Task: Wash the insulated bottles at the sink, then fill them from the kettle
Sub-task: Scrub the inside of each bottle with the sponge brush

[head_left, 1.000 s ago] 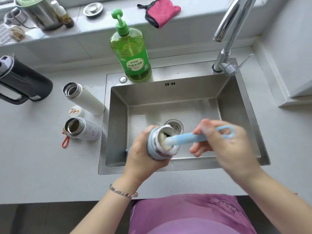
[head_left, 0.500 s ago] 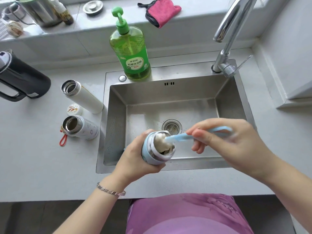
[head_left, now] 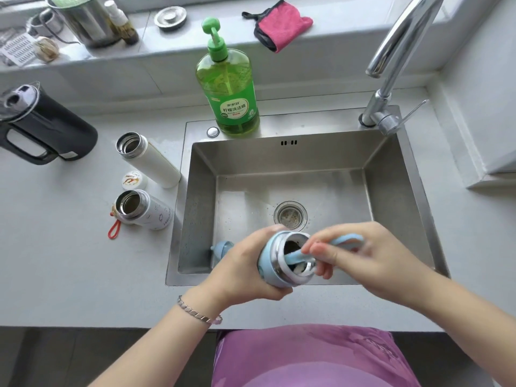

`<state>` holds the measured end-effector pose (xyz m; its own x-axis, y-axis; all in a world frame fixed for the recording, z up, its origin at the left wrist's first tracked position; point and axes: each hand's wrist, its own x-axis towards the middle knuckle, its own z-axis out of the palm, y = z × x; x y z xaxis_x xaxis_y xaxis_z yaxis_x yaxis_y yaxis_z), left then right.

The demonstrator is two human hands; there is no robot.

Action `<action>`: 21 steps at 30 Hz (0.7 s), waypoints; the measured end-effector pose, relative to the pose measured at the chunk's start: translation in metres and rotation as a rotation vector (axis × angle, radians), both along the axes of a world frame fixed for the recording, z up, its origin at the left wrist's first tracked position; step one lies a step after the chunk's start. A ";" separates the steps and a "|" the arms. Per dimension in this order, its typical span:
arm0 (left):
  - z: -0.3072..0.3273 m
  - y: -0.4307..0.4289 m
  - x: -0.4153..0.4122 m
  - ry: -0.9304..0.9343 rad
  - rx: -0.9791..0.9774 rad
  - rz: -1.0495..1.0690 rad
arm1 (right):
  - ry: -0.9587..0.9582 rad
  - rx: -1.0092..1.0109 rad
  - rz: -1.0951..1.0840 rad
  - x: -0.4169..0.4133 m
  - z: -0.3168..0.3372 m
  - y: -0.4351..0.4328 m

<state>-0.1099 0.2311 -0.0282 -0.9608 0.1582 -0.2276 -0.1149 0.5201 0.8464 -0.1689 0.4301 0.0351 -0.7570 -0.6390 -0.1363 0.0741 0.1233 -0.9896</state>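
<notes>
My left hand [head_left: 245, 270] grips a light blue insulated bottle [head_left: 282, 261] tilted over the front of the steel sink [head_left: 391, 196], its mouth facing right. My right hand [head_left: 363, 261] holds the blue bottle brush [head_left: 343, 241] by its loop handle, and the brush shaft runs deep into the bottle's mouth. Two open white bottles stand on the counter left of the sink, a tall one [head_left: 148, 160] and a short one [head_left: 142, 209]. The black kettle [head_left: 42, 127] sits at the far left.
A green dish soap pump bottle [head_left: 227, 90] stands on the sink's back rim, with the chrome tap [head_left: 391, 65] at the back right. A blue lid [head_left: 223, 247] lies in the sink's front left corner. A white cap [head_left: 134, 180] lies between the white bottles. A pink cloth [head_left: 282, 23] rests on the sill.
The brush has gone further into the blue bottle, so its sponge head is now out of sight. My right hand has moved closer to the bottle's mouth.
</notes>
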 end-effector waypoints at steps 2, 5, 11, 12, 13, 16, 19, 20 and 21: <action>-0.002 -0.005 0.004 -0.029 -0.006 0.066 | 0.009 -0.061 -0.043 -0.007 0.010 0.010; -0.003 -0.007 0.004 -0.037 -0.008 0.147 | 0.065 -0.135 -0.187 -0.019 0.014 0.017; 0.001 0.002 -0.002 0.015 -0.114 0.014 | 0.206 0.081 -0.232 0.002 0.000 0.008; -0.001 -0.002 -0.003 0.014 -0.134 0.055 | 0.244 0.062 -0.271 0.000 0.005 0.011; -0.001 -0.003 -0.004 0.018 -0.156 0.081 | 0.304 0.058 -0.296 -0.002 0.008 0.012; 0.004 0.004 -0.004 0.053 -0.197 0.031 | 0.475 0.170 -0.244 0.003 0.001 0.006; -0.001 0.007 0.003 0.051 -0.215 0.043 | 0.572 0.204 -0.167 0.007 0.002 0.005; -0.004 0.004 0.005 0.036 -0.211 0.079 | 0.607 0.195 -0.166 0.006 0.008 0.007; -0.005 0.002 0.005 0.027 -0.207 0.115 | 0.637 0.187 -0.177 0.004 0.014 0.008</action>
